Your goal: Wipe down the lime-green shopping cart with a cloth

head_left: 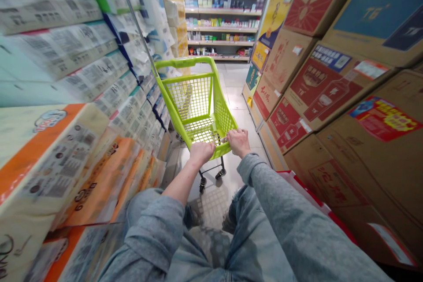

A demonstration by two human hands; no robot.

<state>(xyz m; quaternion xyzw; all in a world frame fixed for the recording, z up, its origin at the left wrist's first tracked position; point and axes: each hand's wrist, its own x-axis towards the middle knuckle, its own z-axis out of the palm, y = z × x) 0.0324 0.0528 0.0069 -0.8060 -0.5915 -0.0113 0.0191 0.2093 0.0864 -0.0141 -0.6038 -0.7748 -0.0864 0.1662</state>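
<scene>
A green plastic shopping cart [216,97] stands in the aisle in front of me, its latticed basket bare inside as far as it shows. My left hand [202,152] is closed round the near rim of the cart. To its right, my right hand [238,141] grips the same rim near the corner, fingers wrapped over it. Both hands are a short distance apart. Black wheels on thin dark legs show below the near rim. A thin grey pole rises by the cart's far left corner.
Stacked tissue packs [99,176] line the left side closely. Cardboard boxes [317,92] are piled along the right, above a red-edged item [307,194]. Shelves of small products [224,11] stand across the far end. Pale floor tiles [233,79] run between.
</scene>
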